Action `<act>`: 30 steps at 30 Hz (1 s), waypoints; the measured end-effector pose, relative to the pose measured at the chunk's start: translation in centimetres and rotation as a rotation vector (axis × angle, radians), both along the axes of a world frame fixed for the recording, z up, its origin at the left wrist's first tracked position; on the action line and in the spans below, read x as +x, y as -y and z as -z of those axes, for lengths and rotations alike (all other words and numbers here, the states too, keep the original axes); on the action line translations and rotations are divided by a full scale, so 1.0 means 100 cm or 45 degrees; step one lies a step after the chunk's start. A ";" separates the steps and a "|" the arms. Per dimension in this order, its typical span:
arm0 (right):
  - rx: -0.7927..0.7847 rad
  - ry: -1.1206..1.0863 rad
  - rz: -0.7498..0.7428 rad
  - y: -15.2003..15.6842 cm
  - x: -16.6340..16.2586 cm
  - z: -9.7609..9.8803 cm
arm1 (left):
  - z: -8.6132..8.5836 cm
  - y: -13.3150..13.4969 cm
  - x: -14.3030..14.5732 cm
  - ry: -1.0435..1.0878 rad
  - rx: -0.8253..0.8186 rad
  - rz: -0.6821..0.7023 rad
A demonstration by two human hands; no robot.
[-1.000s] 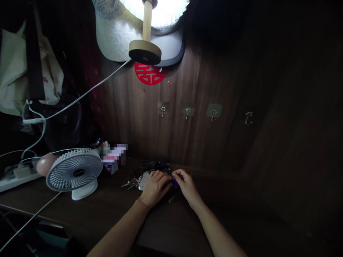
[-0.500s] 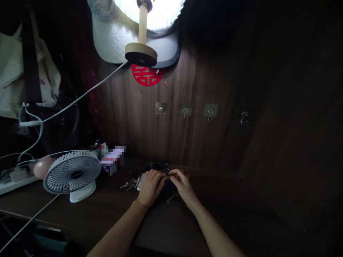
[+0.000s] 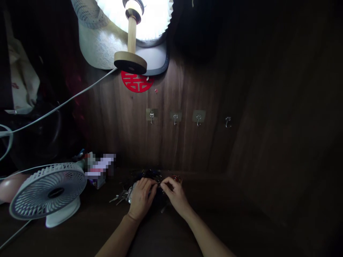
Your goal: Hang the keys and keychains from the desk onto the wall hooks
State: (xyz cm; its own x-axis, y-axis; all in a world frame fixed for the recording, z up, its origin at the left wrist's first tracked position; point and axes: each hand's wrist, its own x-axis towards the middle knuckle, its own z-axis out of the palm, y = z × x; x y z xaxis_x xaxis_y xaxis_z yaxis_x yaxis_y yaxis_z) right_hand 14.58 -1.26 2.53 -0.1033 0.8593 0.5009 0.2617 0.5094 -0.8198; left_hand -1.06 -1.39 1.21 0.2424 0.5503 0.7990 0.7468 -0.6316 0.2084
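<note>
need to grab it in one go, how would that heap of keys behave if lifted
The heap of keys looks like many loose metal pieces, so it would probably sag and dangle, not lift whole. Likely heavy for its size. Stray keys beside the left hand suggest some would slip away.

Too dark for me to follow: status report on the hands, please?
Left hand and right hand together on the keys, grip too dark to judge. Keys heaped by wall. Fan to left, apart.
</note>
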 end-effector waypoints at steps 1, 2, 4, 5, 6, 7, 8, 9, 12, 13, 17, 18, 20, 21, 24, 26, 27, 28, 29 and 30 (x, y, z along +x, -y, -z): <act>-0.006 -0.054 0.021 -0.004 0.002 -0.004 | 0.001 -0.001 0.000 0.015 -0.012 0.001; -0.011 -0.119 0.045 -0.008 0.005 -0.010 | 0.001 -0.002 0.000 0.031 -0.025 -0.004; -0.009 -0.266 0.103 -0.021 0.011 -0.028 | 0.003 -0.005 0.000 0.063 -0.054 -0.025; 0.013 -0.324 0.127 -0.029 0.015 -0.040 | 0.004 -0.006 -0.001 0.076 -0.071 -0.038; 0.023 -0.369 0.148 -0.037 0.019 -0.053 | 0.005 -0.006 -0.001 0.088 -0.090 -0.049; 0.020 -0.406 0.154 -0.046 0.022 -0.066 | 0.005 -0.007 -0.001 0.099 -0.111 -0.060; 0.020 -0.447 0.168 -0.054 0.024 -0.080 | 0.006 -0.007 -0.001 0.110 -0.131 -0.068; 0.033 -0.471 0.180 -0.061 0.027 -0.094 | 0.006 -0.007 -0.001 0.120 -0.152 -0.075; 0.116 -0.551 0.227 -0.080 0.029 -0.131 | 0.006 -0.007 -0.001 0.144 -0.211 -0.069; 0.134 -0.574 0.230 -0.085 0.029 -0.141 | 0.006 -0.007 -0.002 0.151 -0.229 -0.064; 0.141 -0.637 0.270 -0.102 0.027 -0.166 | 0.005 -0.007 -0.001 0.182 -0.254 -0.064; 0.136 -0.650 0.292 -0.106 0.026 -0.169 | 0.006 -0.007 -0.001 0.188 -0.248 -0.071; 0.122 -0.667 0.334 -0.113 0.025 -0.171 | 0.006 -0.008 -0.001 0.194 -0.240 -0.085; 0.113 -0.670 0.348 -0.116 0.025 -0.171 | 0.006 -0.009 -0.001 0.192 -0.244 -0.093; 0.090 -0.648 0.365 -0.123 0.024 -0.169 | 0.006 -0.010 -0.001 0.193 -0.274 -0.102; 0.084 -0.631 0.374 -0.127 0.023 -0.168 | 0.006 -0.010 0.000 0.201 -0.287 -0.101; 0.082 -0.626 0.379 -0.128 0.023 -0.168 | 0.005 -0.010 0.000 0.203 -0.289 -0.103; 0.081 -0.625 0.385 -0.129 0.023 -0.168 | 0.005 -0.010 0.000 0.204 -0.290 -0.109; 0.079 -0.624 0.389 -0.131 0.023 -0.169 | 0.004 -0.010 0.000 0.203 -0.291 -0.117; 0.075 -0.624 0.392 -0.132 0.024 -0.169 | 0.004 -0.009 0.000 0.201 -0.289 -0.123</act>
State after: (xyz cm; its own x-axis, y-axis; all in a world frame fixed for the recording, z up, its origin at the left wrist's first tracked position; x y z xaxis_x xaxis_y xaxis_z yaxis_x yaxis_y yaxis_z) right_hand 16.94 11.91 19.41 0.4032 0.7821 0.4752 0.0019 0.5186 -0.8550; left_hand -1.05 -0.45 0.80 0.0626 0.7340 0.6762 0.7483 -0.4829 0.4549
